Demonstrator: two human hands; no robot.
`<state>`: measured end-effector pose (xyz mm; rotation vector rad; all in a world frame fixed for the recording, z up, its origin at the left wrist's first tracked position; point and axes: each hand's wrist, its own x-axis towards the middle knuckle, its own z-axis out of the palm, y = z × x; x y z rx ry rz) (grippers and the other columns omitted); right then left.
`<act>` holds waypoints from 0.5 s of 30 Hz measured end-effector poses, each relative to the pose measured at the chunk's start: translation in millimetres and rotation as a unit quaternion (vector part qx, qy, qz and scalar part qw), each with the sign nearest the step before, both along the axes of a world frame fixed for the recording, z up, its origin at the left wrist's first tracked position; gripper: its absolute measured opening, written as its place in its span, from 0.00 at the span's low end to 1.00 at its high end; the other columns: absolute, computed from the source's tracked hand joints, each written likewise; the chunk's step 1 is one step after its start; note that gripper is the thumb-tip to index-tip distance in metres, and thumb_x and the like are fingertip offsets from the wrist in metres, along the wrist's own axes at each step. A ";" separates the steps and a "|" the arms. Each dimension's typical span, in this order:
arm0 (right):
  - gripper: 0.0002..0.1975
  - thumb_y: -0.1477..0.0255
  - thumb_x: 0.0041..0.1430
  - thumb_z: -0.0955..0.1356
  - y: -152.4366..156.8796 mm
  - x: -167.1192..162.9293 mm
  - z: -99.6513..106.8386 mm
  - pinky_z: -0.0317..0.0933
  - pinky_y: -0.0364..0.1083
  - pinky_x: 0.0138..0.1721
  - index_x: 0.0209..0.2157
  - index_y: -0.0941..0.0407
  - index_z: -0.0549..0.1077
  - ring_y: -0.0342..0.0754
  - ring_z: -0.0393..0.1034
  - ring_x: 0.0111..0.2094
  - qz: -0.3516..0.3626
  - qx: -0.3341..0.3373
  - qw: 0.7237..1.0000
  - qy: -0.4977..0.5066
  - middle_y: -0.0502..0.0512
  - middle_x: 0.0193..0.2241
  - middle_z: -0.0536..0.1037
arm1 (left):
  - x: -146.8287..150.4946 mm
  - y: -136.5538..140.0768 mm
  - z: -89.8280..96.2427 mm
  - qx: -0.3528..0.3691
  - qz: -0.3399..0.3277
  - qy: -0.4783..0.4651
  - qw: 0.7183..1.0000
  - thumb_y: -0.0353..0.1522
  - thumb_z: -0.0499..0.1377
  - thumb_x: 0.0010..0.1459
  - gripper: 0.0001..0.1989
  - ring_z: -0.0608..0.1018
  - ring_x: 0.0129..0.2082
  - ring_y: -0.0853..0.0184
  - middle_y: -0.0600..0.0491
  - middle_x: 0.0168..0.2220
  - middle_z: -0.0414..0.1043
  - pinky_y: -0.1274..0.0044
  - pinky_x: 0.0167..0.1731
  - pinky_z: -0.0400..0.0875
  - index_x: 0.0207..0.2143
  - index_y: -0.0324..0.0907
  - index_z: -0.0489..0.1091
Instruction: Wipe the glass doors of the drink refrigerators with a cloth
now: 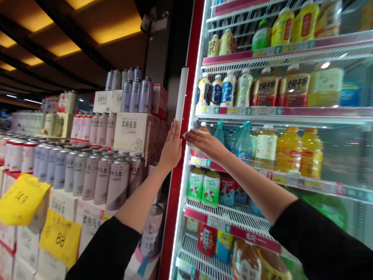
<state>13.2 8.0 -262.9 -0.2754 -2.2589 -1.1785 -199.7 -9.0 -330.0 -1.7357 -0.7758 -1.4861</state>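
My left hand (171,146) lies along the lower part of a long white handle (182,93) on the red cooler frame (175,190). Its fingers are stretched upward and close together, and its palm is hidden. Just to the right, my right hand (205,143) reaches across the lit edge of the cooler. The fingers of that hand are pressed together over a thin white piece, seemingly cloth or paper, which shows only at the fingertips and below them. Behind this hand, a brown bottle with a white cap (203,126) is partly covered.
Cooler shelves (241,111) full of drink bottles rise on the right, with yellow juice bottles (289,151) at mid height. On the left, tall drink cans (118,181) stand on stacked cartons (132,132). Yellow price signs (60,238) hang in front.
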 end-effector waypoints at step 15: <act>0.26 0.79 0.75 0.67 2.8 1.1 4.6 0.71 0.60 0.71 0.70 0.53 0.74 0.55 0.67 0.74 0.008 0.013 1.000 -0.002 0.59 0.69 0.76 | -3.1 1.3 -4.7 -0.006 0.011 0.004 1.000 0.31 0.42 0.80 0.37 0.40 0.84 0.60 0.51 0.85 0.30 0.54 0.82 0.48 0.82 0.57 0.26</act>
